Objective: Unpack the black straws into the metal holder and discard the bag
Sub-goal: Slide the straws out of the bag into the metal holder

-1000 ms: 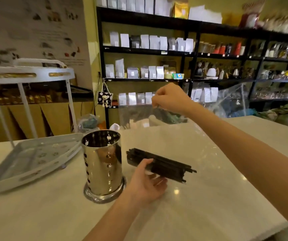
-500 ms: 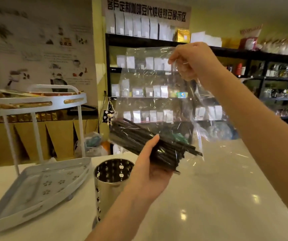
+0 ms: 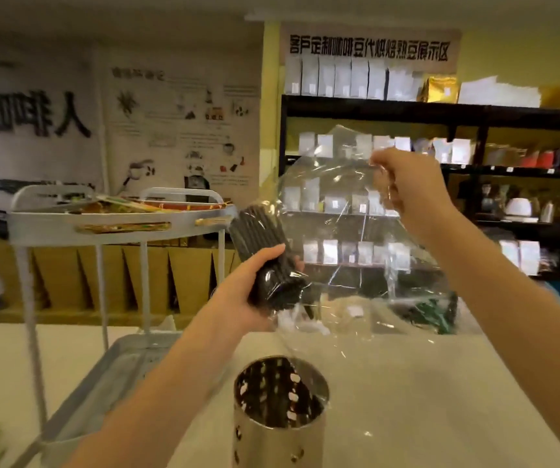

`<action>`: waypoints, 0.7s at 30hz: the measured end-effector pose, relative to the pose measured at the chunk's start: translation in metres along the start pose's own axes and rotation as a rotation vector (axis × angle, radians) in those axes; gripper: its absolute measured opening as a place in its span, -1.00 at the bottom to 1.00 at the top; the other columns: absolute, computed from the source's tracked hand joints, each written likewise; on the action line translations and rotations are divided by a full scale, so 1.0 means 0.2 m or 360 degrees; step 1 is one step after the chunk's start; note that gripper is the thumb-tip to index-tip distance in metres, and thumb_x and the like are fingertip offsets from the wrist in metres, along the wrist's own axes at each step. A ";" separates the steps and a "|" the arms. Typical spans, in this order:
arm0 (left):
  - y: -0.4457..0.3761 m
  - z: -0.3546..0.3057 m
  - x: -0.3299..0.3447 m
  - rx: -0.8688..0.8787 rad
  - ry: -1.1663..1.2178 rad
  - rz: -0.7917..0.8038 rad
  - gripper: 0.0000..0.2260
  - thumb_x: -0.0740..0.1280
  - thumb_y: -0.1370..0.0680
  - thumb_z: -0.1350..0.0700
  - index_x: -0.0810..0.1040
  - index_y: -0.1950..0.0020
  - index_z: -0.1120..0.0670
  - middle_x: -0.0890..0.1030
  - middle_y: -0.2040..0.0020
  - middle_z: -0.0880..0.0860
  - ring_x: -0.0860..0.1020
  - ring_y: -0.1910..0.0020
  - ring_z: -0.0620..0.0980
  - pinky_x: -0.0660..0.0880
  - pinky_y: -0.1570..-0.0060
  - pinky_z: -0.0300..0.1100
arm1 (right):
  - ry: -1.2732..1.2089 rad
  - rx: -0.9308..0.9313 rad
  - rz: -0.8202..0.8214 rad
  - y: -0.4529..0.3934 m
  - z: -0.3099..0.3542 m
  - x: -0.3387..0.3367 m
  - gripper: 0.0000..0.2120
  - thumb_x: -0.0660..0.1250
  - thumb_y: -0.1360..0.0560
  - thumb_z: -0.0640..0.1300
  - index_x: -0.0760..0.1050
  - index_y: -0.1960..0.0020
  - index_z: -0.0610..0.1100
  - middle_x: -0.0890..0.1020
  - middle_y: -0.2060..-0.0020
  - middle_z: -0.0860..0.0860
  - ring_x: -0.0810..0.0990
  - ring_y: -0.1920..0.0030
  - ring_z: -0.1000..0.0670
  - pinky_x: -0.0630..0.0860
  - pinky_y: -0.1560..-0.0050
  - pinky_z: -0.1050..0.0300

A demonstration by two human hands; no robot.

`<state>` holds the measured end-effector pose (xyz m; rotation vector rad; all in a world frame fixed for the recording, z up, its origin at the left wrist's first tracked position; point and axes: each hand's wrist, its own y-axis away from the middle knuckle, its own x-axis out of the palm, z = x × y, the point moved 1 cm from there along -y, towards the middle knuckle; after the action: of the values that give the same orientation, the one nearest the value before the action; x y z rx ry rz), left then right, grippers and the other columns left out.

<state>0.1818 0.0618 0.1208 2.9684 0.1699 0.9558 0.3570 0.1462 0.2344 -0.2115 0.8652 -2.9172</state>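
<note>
Tilted steeper now, black straws (image 3: 265,261) gripped by left hand (image 3: 241,298); right hand (image 3: 407,187) pinches bag (image 3: 339,231).

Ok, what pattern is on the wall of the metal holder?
Shiny silver metal holder with punched holes scattered over its wall; the head view shows it.

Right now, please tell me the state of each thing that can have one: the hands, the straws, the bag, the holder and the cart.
Left hand: shut on the straw bundle.
Right hand: pinching the bag's upper edge.
Black straws: bundled, held tilted in the air.
Clear plastic bag: lifted, hanging loose beside the straws.
Metal holder: upright, empty.
White cart: top tray loaded.
</note>
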 end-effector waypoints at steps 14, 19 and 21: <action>-0.22 -0.20 0.00 0.0076 -0.0724 -0.0105 -0.67 0.48 -0.19 0.13 0.53 0.09 0.11 0.69 0.32 0.10 0.67 0.33 0.05 0.60 0.42 -0.09 | -0.0460 0.0336 0.0201 0.07 -0.16 -0.12 -0.76 0.39 -0.42 -0.14 0.50 0.41 -0.04 0.38 0.64 0.12 0.25 0.64 0.16 0.21 0.67 0.35; -0.23 -0.31 0.02 0.0157 -0.0962 -0.0102 -0.52 0.51 -0.11 0.09 0.52 0.01 0.13 0.71 0.23 0.08 0.68 0.26 0.02 0.60 0.37 -0.14 | -0.0446 0.0306 0.0116 0.11 -0.22 -0.12 -0.71 0.31 -0.47 -0.12 0.40 0.41 -0.04 0.30 0.69 0.10 0.19 0.68 0.15 0.16 0.69 0.34; -0.24 -0.33 0.01 0.0185 -0.0985 -0.0121 -0.50 0.52 -0.08 0.09 0.53 0.02 0.13 0.71 0.29 0.06 0.68 0.25 0.02 0.60 0.36 -0.15 | -0.0429 0.0316 0.0102 0.12 -0.25 -0.11 -0.69 0.30 -0.48 -0.11 0.34 0.42 -0.03 0.29 0.69 0.09 0.16 0.66 0.15 0.15 0.69 0.33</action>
<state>0.1407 0.1079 0.1730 3.1605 0.3235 -0.0057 0.3722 0.1549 0.1775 -0.5344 0.5290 -2.8012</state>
